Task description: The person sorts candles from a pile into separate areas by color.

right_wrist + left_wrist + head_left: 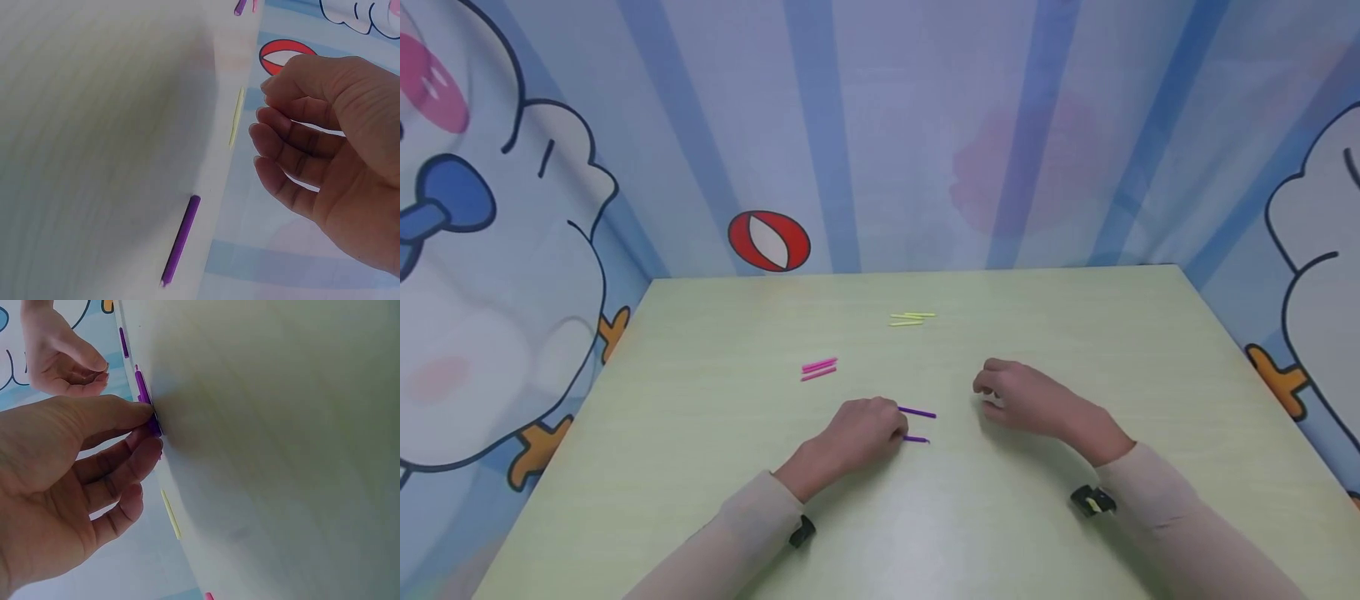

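Observation:
Thin sticks that look like small candles lie about. My left hand [865, 427] pinches a purple candle [144, 390] between thumb and fingertips, low over the table. In the head view, two purple candles stick out to the right past its fingers, the nearer one [916, 439] with a pale wick-like tip. My right hand [1026, 398] hovers to the right with fingers loosely curved and nothing between them. Below its fingers in the right wrist view lies another purple candle [181, 240], which the head view does not show.
Several pink sticks [819, 369] lie left of and beyond my left hand. Several yellow sticks [913, 318] lie further back in the middle. The pale table [722, 317] ends at a printed cloth backdrop [910, 150].

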A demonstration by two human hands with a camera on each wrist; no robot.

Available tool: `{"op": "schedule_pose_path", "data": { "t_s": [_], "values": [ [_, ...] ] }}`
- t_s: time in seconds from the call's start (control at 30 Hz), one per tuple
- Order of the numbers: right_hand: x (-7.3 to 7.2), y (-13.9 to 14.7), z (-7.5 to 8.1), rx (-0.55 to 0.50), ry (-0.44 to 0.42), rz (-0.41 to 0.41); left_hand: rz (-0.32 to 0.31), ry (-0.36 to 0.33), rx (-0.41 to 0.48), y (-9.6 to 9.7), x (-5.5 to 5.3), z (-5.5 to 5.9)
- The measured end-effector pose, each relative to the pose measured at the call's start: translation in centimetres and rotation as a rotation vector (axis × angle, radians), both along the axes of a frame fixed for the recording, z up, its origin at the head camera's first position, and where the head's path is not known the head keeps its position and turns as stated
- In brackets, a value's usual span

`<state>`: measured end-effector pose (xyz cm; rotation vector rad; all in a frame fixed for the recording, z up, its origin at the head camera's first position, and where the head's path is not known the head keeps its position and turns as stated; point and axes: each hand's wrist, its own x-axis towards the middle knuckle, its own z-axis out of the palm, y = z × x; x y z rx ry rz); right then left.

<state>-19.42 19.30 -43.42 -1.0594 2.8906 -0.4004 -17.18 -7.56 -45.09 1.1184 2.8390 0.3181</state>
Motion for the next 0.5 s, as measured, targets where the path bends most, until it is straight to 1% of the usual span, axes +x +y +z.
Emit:
{"op": "schedule_pose_path", "data": {
  "t_s": [0.23, 0.5],
  "values": [
    [-0.2, -1.6, 0.0, -0.001, -0.005, 0.053, 0.001, 0.004, -0.001, -0.1, 0.0, 0.0],
    [-0.5, -2.8, -0.6, -0.003, -0.041, 0.067, 0.001, -0.001, -0.008, 0.0, 0.0, 0.1]
  ]
}}
